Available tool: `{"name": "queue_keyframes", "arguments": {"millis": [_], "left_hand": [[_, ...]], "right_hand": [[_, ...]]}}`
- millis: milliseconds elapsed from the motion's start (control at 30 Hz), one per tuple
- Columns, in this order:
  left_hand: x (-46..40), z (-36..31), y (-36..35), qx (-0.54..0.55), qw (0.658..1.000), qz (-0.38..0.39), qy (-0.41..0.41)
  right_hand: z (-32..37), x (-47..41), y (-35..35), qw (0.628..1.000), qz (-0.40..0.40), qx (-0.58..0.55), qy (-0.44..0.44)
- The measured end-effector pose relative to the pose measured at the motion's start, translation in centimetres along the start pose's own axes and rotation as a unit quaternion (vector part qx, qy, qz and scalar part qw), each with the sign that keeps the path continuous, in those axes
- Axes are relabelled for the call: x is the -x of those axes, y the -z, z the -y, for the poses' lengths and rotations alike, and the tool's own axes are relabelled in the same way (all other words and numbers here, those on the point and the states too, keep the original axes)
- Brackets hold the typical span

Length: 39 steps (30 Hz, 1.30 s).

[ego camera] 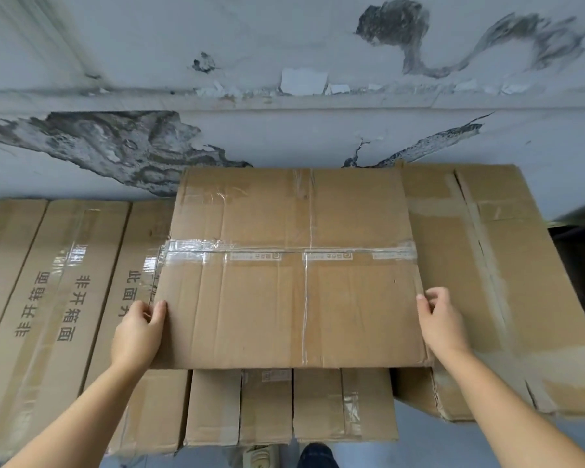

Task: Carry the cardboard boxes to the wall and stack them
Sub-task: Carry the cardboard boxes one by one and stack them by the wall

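The taped cardboard box (289, 265) lies flat on top of narrower boxes (284, 405), its far edge close to the peeling wall (284, 130). The left hand (139, 332) grips its near left edge, the right hand (441, 322) its near right edge, fingers curled over the sides. Printed cartons (48, 298) lie to the left, a bigger box (507, 282) to the right. A dark shoe (318, 456), probably, shows below.

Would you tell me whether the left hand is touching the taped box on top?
Touching: in the head view the left hand grips the left edge of the top box, thumb lying on its top face.
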<state>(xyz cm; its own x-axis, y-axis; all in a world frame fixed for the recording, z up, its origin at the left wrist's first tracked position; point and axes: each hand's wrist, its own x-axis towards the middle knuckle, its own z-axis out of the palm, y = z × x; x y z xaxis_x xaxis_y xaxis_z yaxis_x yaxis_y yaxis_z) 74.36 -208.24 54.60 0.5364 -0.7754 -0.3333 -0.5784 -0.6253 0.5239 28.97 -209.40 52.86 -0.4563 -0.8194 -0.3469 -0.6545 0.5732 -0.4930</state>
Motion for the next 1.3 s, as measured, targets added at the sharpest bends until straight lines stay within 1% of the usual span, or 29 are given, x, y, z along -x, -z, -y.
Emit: {"name": "queue_keyframes", "arguments": {"millis": [100,200,267,333,400,467,567,667,800,967,1033,1133,1200,1300], "left_hand": [[1.4,-1.0,1.9,0.008,1.0,0.007,-0.004],[5.7,-2.4,4.7,0.048,0.997,0.013,-0.054],[9.5,-3.2,6.6,0.079,0.988,0.053,-0.118],[13.6,-3.9,8.6,0.114,0.975,0.092,-0.169],[17.4,-3.5,10.4,0.154,0.958,0.127,-0.204],[20.8,-2.4,12.1,0.192,0.942,0.16,-0.223],[24.4,-0.6,14.5,0.24,0.924,0.188,-0.231],[27.2,0.6,16.1,0.258,0.913,0.197,-0.248],[30.7,1.1,16.5,0.251,0.899,0.229,-0.276],[36.2,0.8,14.1,0.21,0.873,0.28,-0.341],[39.0,0.4,12.7,0.196,0.851,0.318,-0.369],[44.6,-0.4,10.2,0.161,0.81,0.382,-0.415],[49.0,-0.4,8.1,0.149,0.771,0.434,-0.441],[57.2,0.2,4.6,0.136,0.702,0.51,-0.478]], "right_hand": [[0.9,3.4,2.9,0.999,0.028,-0.025,0.026],[1.6,9.6,6.3,0.994,0.06,-0.061,0.07],[1.7,14.3,8.2,0.988,0.076,-0.09,0.101],[1.4,19.1,9.7,0.981,0.074,-0.133,0.123],[0.7,23.9,10.7,0.97,0.066,-0.194,0.133],[-0.1,28.5,11.4,0.959,0.05,-0.249,0.129],[-2.5,34.7,11.5,0.948,0.0,-0.303,0.099],[-4.4,40.5,11.3,0.931,-0.047,-0.358,0.061],[-6.8,47.1,11.3,0.902,-0.121,-0.415,0.002],[-12.0,54.2,12.4,0.862,-0.23,-0.448,-0.057],[-15.2,58.1,13.2,0.845,-0.282,-0.448,-0.076],[-21.1,66.0,14.0,0.799,-0.369,-0.456,-0.13],[-24.8,72.1,14.2,0.766,-0.419,-0.455,-0.173],[-28.8,81.0,14.0,0.72,-0.474,-0.447,-0.238]]}}
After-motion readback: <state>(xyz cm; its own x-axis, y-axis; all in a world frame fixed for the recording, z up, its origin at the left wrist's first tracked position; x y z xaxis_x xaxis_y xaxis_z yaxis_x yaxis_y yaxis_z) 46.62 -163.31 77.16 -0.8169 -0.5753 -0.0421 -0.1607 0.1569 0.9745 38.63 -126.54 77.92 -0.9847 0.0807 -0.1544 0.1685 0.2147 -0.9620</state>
